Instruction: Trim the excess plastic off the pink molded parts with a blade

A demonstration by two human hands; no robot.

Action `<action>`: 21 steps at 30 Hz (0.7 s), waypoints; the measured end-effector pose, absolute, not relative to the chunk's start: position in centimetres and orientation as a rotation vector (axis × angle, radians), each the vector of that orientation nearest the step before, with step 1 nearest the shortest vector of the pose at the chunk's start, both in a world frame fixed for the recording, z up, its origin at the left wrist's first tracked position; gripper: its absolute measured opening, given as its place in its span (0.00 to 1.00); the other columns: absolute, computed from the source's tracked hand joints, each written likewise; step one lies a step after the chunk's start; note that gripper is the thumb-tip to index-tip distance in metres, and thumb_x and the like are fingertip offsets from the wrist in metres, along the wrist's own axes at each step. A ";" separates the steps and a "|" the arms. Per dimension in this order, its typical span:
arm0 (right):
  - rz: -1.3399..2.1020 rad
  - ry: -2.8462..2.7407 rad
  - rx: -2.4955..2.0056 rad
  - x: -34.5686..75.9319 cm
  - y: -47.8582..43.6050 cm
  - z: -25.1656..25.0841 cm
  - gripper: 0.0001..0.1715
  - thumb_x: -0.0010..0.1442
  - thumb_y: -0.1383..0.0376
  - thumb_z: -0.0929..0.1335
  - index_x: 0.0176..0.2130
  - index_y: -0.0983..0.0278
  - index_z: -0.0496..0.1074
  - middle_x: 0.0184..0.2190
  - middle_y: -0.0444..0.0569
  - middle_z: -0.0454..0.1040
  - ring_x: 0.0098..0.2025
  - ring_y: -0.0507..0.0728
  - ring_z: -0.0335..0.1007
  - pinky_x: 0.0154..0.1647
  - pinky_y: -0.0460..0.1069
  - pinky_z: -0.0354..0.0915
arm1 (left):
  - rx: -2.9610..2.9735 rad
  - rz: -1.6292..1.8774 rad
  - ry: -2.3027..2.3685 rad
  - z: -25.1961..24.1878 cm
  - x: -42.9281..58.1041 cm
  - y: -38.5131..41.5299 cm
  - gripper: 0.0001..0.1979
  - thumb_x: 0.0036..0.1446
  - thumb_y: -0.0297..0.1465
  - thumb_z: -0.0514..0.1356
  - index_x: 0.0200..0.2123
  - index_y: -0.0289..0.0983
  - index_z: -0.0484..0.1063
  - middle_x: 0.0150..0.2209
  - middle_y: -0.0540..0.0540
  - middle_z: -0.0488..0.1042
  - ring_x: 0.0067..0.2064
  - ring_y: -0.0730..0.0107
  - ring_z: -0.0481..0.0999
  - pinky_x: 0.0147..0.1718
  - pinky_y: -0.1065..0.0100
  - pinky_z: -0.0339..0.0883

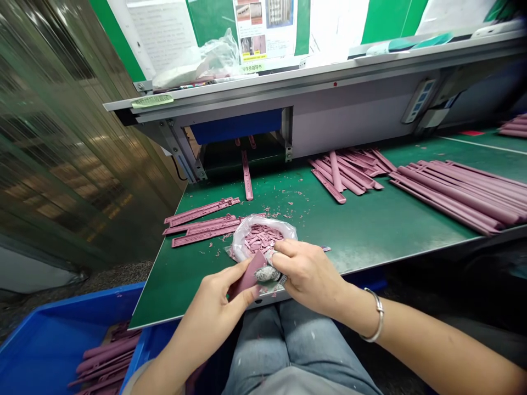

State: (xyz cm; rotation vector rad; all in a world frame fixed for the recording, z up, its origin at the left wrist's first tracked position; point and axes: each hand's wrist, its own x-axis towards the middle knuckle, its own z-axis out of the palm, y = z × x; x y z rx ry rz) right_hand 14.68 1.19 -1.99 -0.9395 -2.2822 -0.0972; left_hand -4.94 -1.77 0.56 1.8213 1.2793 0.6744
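Your left hand [224,296] pinches flat pink plastic piece [249,277] between thumb and fingers, at near table edge, above your lap. Your right hand [307,274] is curled at the piece's right end with grey speckled thing [267,272] under fingertips; actual grip, cannot tell. Open bag [261,233] just beyond holds pink scraps. Judged mid-batch: strips [201,222] lie left on green table [370,230], bigger piles [457,192] far right, more in blue bin [49,340].
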 end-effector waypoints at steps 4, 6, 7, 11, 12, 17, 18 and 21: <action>0.092 -2.182 -1.004 14.7 1.3 -1.2 0.08 0.50 0.75 0.60 0.27 0.62 0.58 0.28 0.45 0.63 0.28 0.53 0.55 0.27 0.47 0.47 | 1.492 0.881 1.083 -0.2 -3.9 -1.6 0.22 0.57 0.40 0.60 0.53 0.38 0.73 0.34 0.46 0.80 0.39 0.58 0.76 0.42 0.63 0.69; 0.161 -2.164 -1.020 14.8 1.3 -0.9 0.07 0.53 0.72 0.61 0.28 0.62 0.57 0.29 0.45 0.62 0.28 0.52 0.54 0.26 0.46 0.47 | 1.421 0.952 1.091 -0.6 -3.6 -1.6 0.22 0.59 0.44 0.57 0.51 0.37 0.75 0.21 0.48 0.75 0.27 0.62 0.73 0.32 0.64 0.69; 0.179 -2.161 -1.023 14.7 1.3 -0.8 0.07 0.54 0.71 0.62 0.27 0.62 0.57 0.28 0.45 0.62 0.27 0.52 0.53 0.26 0.46 0.46 | 1.390 0.970 1.113 -0.7 -3.5 -1.7 0.23 0.60 0.45 0.55 0.50 0.37 0.75 0.16 0.50 0.71 0.21 0.65 0.69 0.26 0.66 0.67; 0.177 -2.142 -1.035 14.6 1.3 -0.8 0.09 0.56 0.69 0.63 0.26 0.62 0.56 0.27 0.44 0.61 0.27 0.52 0.52 0.26 0.47 0.44 | 1.293 0.976 1.177 -0.7 -3.3 -2.0 0.23 0.60 0.47 0.55 0.46 0.38 0.77 0.10 0.55 0.60 0.13 0.74 0.52 0.14 0.71 0.50; 0.168 -2.137 -1.039 14.5 1.3 -0.9 0.09 0.56 0.69 0.63 0.26 0.62 0.56 0.27 0.44 0.61 0.27 0.52 0.53 0.26 0.47 0.45 | 1.273 0.981 1.183 -0.7 -3.3 -2.0 0.22 0.59 0.47 0.55 0.44 0.37 0.77 0.10 0.55 0.59 0.13 0.75 0.51 0.14 0.71 0.47; 0.084 -2.123 -1.087 13.9 1.3 -1.6 0.09 0.58 0.69 0.63 0.26 0.63 0.60 0.27 0.45 0.62 0.28 0.53 0.55 0.27 0.47 0.46 | 1.171 1.005 1.202 -1.0 -3.0 -1.9 0.20 0.58 0.48 0.57 0.28 0.37 0.75 0.12 0.56 0.57 0.15 0.78 0.48 0.14 0.72 0.43; 0.064 -2.132 -1.107 13.8 1.2 -1.7 0.08 0.58 0.70 0.63 0.27 0.63 0.61 0.27 0.45 0.63 0.28 0.53 0.56 0.27 0.47 0.46 | 1.153 1.011 1.199 -1.1 -2.9 -1.7 0.21 0.58 0.48 0.57 0.25 0.37 0.72 0.12 0.56 0.57 0.15 0.78 0.48 0.14 0.72 0.44; 0.027 -2.186 -1.178 13.3 1.0 -2.2 0.06 0.55 0.72 0.63 0.28 0.62 0.63 0.29 0.45 0.66 0.29 0.54 0.59 0.28 0.48 0.47 | 1.118 1.042 1.168 -1.5 -2.7 -1.1 0.22 0.57 0.48 0.58 0.22 0.36 0.68 0.13 0.57 0.55 0.16 0.79 0.48 0.16 0.72 0.46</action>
